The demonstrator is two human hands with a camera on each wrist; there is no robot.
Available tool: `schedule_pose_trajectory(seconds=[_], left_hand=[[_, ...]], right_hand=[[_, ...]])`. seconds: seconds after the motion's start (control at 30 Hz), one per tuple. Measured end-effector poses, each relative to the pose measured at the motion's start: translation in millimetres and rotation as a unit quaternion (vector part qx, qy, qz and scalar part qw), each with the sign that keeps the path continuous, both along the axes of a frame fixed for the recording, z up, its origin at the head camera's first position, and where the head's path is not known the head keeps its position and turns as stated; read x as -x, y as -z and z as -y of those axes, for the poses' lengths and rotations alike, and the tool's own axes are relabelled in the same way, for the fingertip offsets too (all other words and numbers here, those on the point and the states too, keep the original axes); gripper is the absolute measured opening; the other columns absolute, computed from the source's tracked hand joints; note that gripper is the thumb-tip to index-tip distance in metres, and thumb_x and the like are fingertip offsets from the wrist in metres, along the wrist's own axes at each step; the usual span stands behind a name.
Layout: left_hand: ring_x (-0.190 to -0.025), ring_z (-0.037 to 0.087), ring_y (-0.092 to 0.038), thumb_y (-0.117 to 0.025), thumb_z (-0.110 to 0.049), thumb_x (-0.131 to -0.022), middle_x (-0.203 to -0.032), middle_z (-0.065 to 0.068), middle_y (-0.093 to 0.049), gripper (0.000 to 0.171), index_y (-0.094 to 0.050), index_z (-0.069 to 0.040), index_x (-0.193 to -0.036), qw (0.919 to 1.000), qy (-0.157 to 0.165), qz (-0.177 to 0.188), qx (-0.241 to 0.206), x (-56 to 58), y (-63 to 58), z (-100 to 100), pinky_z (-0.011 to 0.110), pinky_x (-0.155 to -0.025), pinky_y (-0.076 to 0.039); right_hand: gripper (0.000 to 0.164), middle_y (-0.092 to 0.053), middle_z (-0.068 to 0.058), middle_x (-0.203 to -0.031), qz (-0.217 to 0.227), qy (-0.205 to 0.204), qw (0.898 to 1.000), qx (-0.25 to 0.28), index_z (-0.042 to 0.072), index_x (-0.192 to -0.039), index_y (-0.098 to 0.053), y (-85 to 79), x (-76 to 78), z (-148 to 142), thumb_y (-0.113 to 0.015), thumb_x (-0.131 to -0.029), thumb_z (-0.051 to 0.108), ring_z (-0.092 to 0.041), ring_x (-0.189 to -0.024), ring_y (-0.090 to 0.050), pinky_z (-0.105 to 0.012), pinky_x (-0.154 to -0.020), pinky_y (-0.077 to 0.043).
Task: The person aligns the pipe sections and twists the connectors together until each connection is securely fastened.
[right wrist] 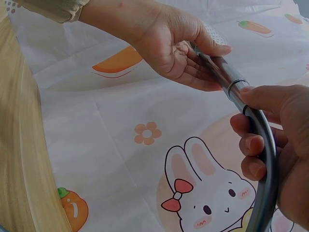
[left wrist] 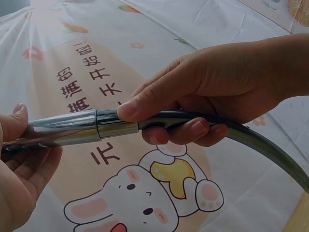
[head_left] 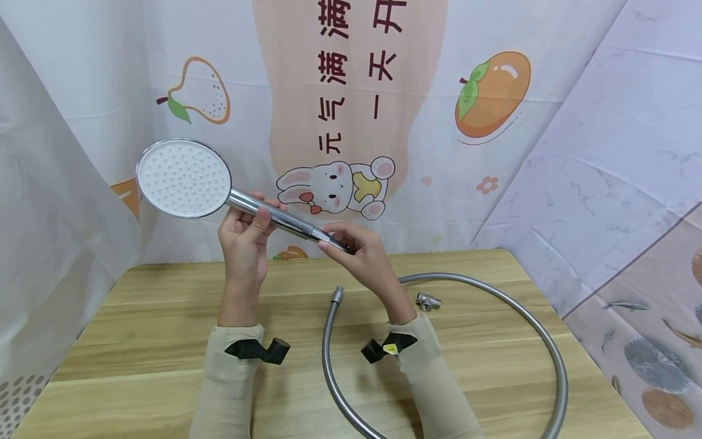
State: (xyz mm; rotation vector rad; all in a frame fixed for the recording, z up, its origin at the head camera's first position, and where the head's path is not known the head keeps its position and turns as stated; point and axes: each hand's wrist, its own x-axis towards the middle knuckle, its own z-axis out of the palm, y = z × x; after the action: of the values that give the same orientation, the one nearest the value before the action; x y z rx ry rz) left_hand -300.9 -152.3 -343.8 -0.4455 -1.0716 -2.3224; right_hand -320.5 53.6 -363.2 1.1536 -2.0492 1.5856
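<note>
My left hand (head_left: 243, 241) holds a chrome handheld shower head (head_left: 183, 178) by its handle, thumb along the near side. The round white spray face with rows of nozzles tilts up at the left. At the handle's lower end, my right hand (head_left: 362, 251) pinches the chrome end fitting (left wrist: 117, 126) of a grey shower hose (head_left: 529, 311). In the left wrist view the fitting sits against the handle end in one line, a thin seam between them. Its threads are hidden. The hose bends down behind my right wrist to the table.
On the wooden table (head_left: 137, 341) the hose lies in a wide loop, its other metal end (head_left: 337, 296) pointing toward the back. A small chrome valve fitting (head_left: 428, 302) lies right of my right wrist. A printed curtain (head_left: 236, 36) hangs behind the table.
</note>
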Motion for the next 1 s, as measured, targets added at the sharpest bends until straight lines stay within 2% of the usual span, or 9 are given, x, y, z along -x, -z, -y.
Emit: schedule_pose_trajectory(seconds=[0.5, 0.7, 0.8, 1.0], left_hand=[[-0.086, 0.023, -0.076, -0.071, -0.004, -0.092, -0.093, 0.011, -0.075, 0.023, -0.059, 0.002, -0.112, 1.0, 0.001, 0.0, 0.002, -1.5, -0.6, -0.1, 0.031, -0.084, -0.063], [-0.086, 0.022, -0.076, -0.072, -0.005, -0.091, -0.093, 0.011, -0.075, 0.025, -0.059, 0.002, -0.112, 1.0, -0.003, 0.002, 0.004, -1.8, -0.9, -1.0, 0.031, -0.084, -0.063], [-0.086, 0.022, -0.076, -0.072, -0.005, -0.092, -0.093, 0.011, -0.075, 0.025, -0.059, 0.002, -0.112, 1.0, -0.003, 0.002, 0.004, -1.7, -0.9, -1.1, 0.031, -0.084, -0.063], [-0.085, 0.023, -0.076, -0.072, -0.004, -0.092, -0.092, 0.012, -0.074, 0.024, -0.059, 0.002, -0.112, 1.0, -0.003, 0.003, -0.003, -1.6, -0.8, -1.0, 0.031, -0.083, -0.063]], right_hand=[[0.021, -0.062, -0.01, -0.076, 0.008, -0.005, 1.0, -0.007, 0.0, -0.115, -0.07, 0.7, -0.6, 0.3, -0.07, -0.094, 0.002, -0.009, -0.057, -0.042, -0.02, -0.05, -0.035], [0.03, -0.062, -0.011, -0.075, 0.01, -0.013, 1.0, 0.001, 0.002, -0.123, -0.066, 0.3, -0.6, 1.8, -0.071, -0.093, 0.002, -0.011, -0.057, -0.044, -0.021, -0.05, -0.036], [0.036, -0.063, -0.011, -0.074, 0.002, -0.011, 1.0, 0.006, 0.004, -0.126, -0.064, 0.9, 0.0, 2.6, -0.073, -0.092, 0.002, -0.012, -0.057, -0.046, -0.021, -0.05, -0.038], [0.034, -0.061, -0.009, -0.073, -0.03, 0.005, 1.0, 0.007, 0.007, -0.122, -0.063, 2.1, 0.0, 4.3, -0.075, -0.091, 0.003, -0.011, -0.058, -0.046, -0.021, -0.05, -0.038]])
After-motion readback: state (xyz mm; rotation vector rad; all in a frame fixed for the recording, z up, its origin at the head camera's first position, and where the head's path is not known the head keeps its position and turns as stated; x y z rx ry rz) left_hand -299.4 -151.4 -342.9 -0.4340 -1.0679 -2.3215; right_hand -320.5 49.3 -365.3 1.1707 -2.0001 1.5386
